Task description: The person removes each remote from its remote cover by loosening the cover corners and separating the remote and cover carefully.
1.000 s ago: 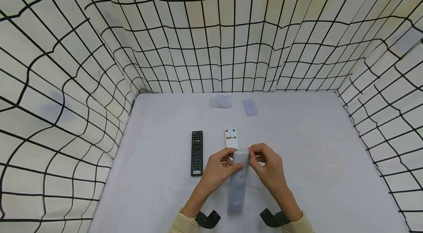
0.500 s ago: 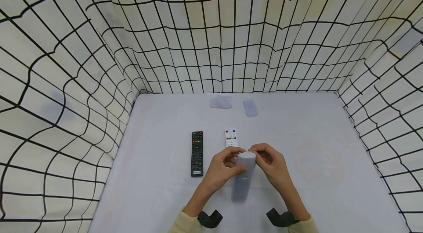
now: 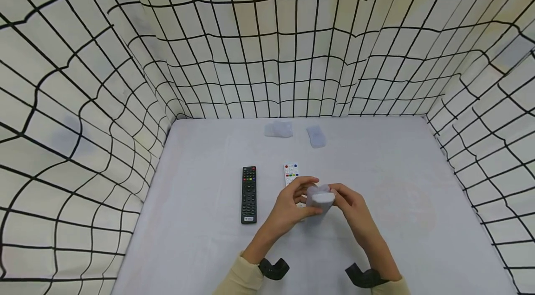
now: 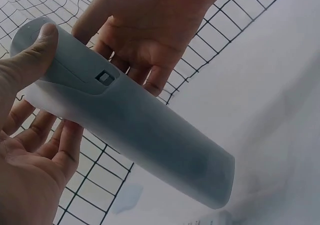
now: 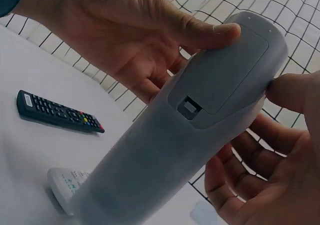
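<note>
A grey remote [image 3: 320, 199] is held above the table, end-on to the head view, its back with the battery cover [image 5: 222, 82] facing up. My left hand [image 3: 297, 201] grips its top end, thumb [image 4: 31, 60] on the back and fingers underneath. My right hand [image 3: 345, 200] holds the same end from the other side, thumb [image 5: 292, 92] at the edge and fingers curled below. A white remote [image 3: 290, 171] lies just beyond my left hand, partly hidden. A black remote [image 3: 249, 193] lies to its left.
Two translucent sleeves [image 3: 279, 129] [image 3: 316, 137] lie near the table's far edge. The grey table [image 3: 409, 202] is walled on three sides by grid-patterned cloth [image 3: 267, 53]. The black remote [image 5: 57, 112] and white remote [image 5: 64, 181] show below the hands.
The grey remote has tipped from lying lengthwise toward me to pointing end-on at the head camera. Both hands moved slightly away from me with it.
</note>
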`<state>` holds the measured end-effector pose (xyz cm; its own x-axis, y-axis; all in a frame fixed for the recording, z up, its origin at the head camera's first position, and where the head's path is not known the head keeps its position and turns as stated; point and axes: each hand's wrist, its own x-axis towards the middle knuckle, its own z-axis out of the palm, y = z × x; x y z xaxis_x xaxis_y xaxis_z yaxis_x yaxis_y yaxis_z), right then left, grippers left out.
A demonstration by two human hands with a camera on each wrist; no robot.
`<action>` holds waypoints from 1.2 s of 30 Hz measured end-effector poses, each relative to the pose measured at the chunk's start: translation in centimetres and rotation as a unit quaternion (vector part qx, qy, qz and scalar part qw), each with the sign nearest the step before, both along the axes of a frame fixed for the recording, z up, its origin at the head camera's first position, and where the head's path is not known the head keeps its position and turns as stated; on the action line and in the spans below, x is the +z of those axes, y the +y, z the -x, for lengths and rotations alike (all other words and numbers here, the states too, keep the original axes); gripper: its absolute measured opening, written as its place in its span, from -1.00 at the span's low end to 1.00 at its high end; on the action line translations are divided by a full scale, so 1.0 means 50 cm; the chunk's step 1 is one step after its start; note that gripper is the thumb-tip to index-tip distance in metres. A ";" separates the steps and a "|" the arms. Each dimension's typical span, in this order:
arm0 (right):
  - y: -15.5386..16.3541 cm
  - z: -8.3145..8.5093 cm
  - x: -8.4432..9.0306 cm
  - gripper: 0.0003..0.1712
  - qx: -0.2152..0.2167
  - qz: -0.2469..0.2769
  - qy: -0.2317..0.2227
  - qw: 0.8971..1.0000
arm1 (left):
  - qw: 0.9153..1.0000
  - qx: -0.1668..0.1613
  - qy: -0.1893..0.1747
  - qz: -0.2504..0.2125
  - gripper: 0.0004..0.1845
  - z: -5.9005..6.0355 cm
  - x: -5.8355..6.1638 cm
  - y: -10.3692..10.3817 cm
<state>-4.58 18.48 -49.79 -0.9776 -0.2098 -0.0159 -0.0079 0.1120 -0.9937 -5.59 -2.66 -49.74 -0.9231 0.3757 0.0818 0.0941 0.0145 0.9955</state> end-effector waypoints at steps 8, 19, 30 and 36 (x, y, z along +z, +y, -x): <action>0.004 0.009 -0.008 -0.77 -0.082 0.059 -0.032 0.994 | 0.998 -0.051 -0.028 -0.017 -0.36 0.040 -0.003 0.013; 0.002 0.022 -0.018 -0.76 -0.172 0.117 -0.053 0.977 | 0.999 -0.020 -0.018 0.035 -0.66 0.078 -0.017 0.033; 0.007 0.034 -0.034 -0.75 -0.190 0.072 -0.039 0.978 | 0.996 0.058 -0.017 0.068 -0.71 0.095 -0.031 0.062; 0.008 0.038 -0.053 -0.70 -0.209 0.011 -0.015 0.978 | 0.986 0.096 0.040 0.133 -0.74 0.092 -0.057 0.080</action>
<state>-6.50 18.86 -52.42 -0.9773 0.2068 -0.0467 0.0641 0.0781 -0.9949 -10.21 1.36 -52.57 -0.9741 0.2118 0.0792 0.1419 0.2997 0.9434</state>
